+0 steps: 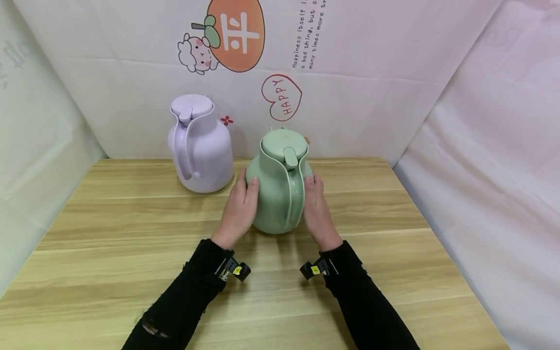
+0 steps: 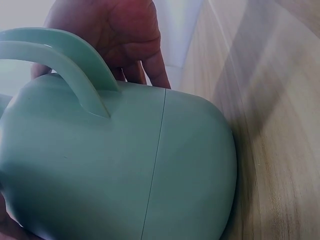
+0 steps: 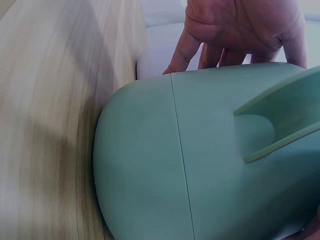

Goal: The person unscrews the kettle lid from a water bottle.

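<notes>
The left hand [image 1: 239, 206] and right hand [image 1: 317, 210] press flat, fingers nearly straight, on either side of the green thermos jug [image 1: 280, 182] standing between them; smooth plastic could slip from that palm-only hold, tipping toward the lilac jug [image 1: 200, 144] beyond the left hand

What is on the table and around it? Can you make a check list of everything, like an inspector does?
Surface: wooden table, pale planks, dry as far as can be seen.
Job's things: green jug stands upright, lid on, handle facing the person.
Clutter: purple jug upright behind and to the left, apart from the green one.
Hands: left hand and right hand press flat on the green jug's two sides, fingers fairly straight.
Cables: nothing seen; only small black wrist clips on the black sleeves.
Surroundings: white backdrop with cartoon stickers and a red HAPPY heart; cloth walls at both sides.
</notes>
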Demonstrator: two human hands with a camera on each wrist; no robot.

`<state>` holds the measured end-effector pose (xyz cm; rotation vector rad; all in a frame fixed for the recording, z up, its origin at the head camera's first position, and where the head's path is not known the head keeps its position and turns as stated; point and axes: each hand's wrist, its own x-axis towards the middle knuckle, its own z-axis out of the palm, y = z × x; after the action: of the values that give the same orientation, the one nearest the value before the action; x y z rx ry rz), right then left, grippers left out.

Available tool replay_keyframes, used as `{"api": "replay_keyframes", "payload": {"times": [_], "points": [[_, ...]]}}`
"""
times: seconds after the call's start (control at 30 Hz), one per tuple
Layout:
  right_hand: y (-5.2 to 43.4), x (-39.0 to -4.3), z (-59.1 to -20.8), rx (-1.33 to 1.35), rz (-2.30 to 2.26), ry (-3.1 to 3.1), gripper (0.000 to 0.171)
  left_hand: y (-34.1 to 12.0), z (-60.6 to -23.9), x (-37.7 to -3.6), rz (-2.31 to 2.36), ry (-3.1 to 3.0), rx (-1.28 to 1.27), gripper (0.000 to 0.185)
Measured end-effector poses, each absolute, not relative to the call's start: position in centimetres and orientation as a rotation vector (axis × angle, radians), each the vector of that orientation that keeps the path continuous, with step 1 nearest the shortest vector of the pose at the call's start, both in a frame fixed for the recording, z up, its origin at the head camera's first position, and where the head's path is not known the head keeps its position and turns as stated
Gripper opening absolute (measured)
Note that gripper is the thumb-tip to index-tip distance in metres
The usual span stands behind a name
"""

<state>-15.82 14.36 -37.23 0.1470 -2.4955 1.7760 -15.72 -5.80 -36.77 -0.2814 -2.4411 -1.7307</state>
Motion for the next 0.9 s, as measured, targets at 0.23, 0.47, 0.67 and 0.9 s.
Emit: {"api": "replay_keyframes", "payload": {"times": [0.23, 0.47, 0.67, 0.9], "points": [[14.38, -15.79, -37.21, 0.139, 1.764, -2.492, 0.076, -5.76, -36.81, -15.72, -1.743, -2.438, -0.285, 0.067], [14.41, -15.86, -37.37, 0.153, 1.750, -2.476, 0.077, -5.75, -36.92, -15.62, -1.745, -2.442, -0.263, 0.070], [14.36, -15.79, -37.30, 0.170, 1.774, -2.454, 0.076, -5.74, -37.11, -15.62, -1.714, -2.434, -0.274, 0.069], [14.47, -15.85, -37.44, 0.164, 1.777, -2.452, 0.075, -5.72, -37.32, -15.67, -1.704, -2.443, -0.274, 0.071]]}}
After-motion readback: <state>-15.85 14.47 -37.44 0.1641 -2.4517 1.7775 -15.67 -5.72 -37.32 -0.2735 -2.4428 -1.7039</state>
